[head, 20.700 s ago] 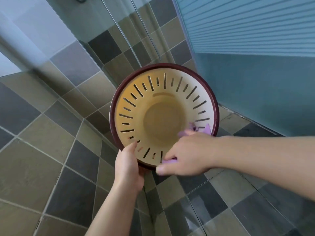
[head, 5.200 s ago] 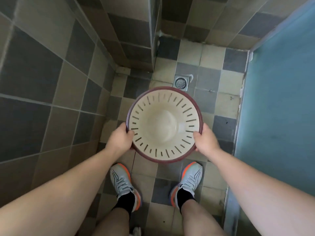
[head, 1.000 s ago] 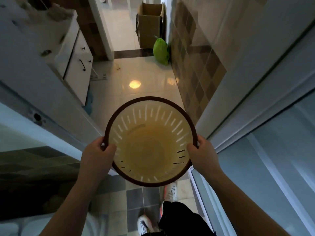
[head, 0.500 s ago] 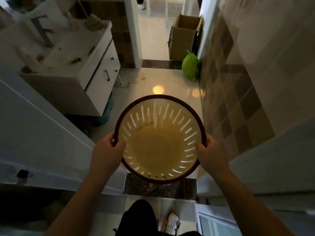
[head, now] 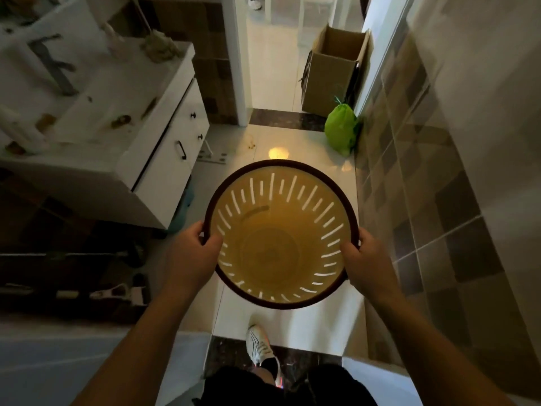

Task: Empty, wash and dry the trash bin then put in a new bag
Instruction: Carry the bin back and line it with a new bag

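The trash bin (head: 281,253) looks like smooth slotted plastic; the floor (head: 263,148) is glossy tile; the box (head: 330,71) matt cardboard; the bag (head: 341,130) shiny plastic.

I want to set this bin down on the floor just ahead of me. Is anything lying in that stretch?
Nothing visible does. The bin, held at its rim by the left hand and right hand, hangs over bare pale floor. The green bag and cardboard box stand farther off by the right wall.
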